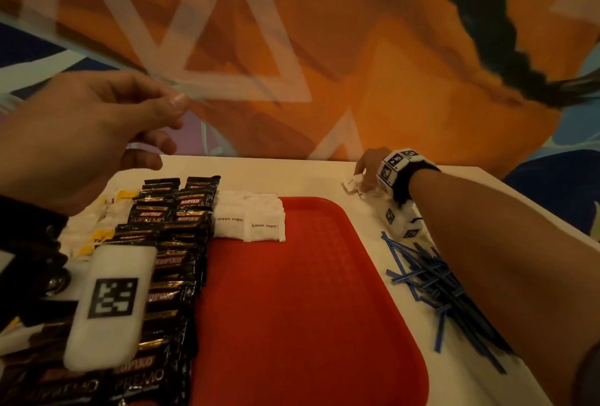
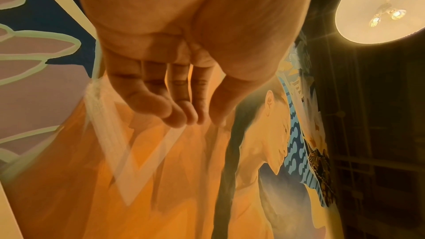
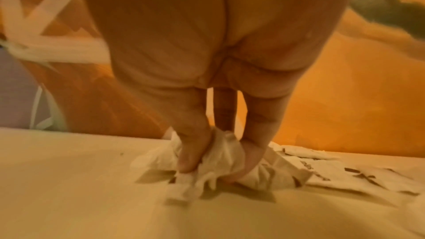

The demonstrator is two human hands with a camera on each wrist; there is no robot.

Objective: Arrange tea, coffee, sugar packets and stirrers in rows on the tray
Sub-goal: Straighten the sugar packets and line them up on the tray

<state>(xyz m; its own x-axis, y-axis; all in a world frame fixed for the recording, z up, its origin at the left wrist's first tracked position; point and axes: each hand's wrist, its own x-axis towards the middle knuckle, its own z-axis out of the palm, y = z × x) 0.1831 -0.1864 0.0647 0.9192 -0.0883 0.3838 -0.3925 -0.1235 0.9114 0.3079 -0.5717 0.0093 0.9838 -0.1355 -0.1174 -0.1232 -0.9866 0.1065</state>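
Observation:
A red tray (image 1: 308, 292) lies on the white table. Along its left side run tea bags (image 1: 97, 227), black Kopiko coffee sachets (image 1: 172, 259) and two white brown sugar packets (image 1: 250, 219) at the top. At the table's far right, my right hand (image 1: 365, 175) (image 3: 211, 166) pinches a small bunch of white sugar packets (image 3: 220, 159) between thumb and fingers. More loose packets (image 3: 345, 170) lie beside it. My left hand (image 1: 97, 133) (image 2: 184, 115) hovers above the tray's far left corner, fingers loosely curled, holding nothing. Blue stirrers (image 1: 431, 282) lie scattered right of the tray.
The table's far edge (image 1: 259, 159) meets an orange painted wall. A white tagged wrist device (image 1: 110, 305) covers part of the coffee rows. The tray's middle and right are bare red. A lit ceiling lamp (image 2: 379, 6) shows in the left wrist view.

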